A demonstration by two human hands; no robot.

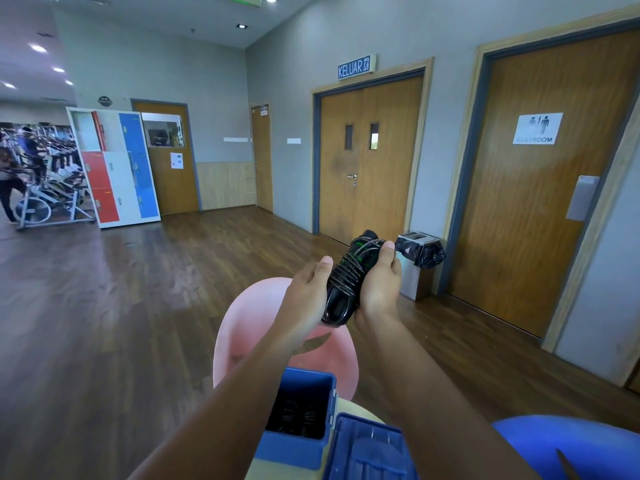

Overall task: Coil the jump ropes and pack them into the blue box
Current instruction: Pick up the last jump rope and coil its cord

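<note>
Both hands up in front of the chest, one jump rope between them. It's black with green flecks, handles laid side by side and the cord wound tight around them crosswise, so it's one compact bundle. The bundle is tilted, with the upper end away from the person and the lower end towards the wrists. Left hand grips the left side, thumb lying over the wraps near the middle, fingers curled under where I can't see them. Right hand grips the right side, thumb pressed on the upper end, fingers tucked behind the bundle. Neither palm is spread, both clamp the rope. The bundle is in the air above the pink chair, touching nothing but the hands. Blue box sits below the forearms on a pale tabletop, open, with its lid swung out flat to its right. Dark coiled ropes already lie in the bottom of the box, count unclear in the shadow. The held rope is well above the box and further from the person. Blue chair at the person's lower right. Past the hands, a bin lined with a black bag stands against the wall between the double doors and the restroom door. KELUAR sign over the double doors. Far left: lockers in red, white and blue, with exercise bikes beside them and people on them.
</note>
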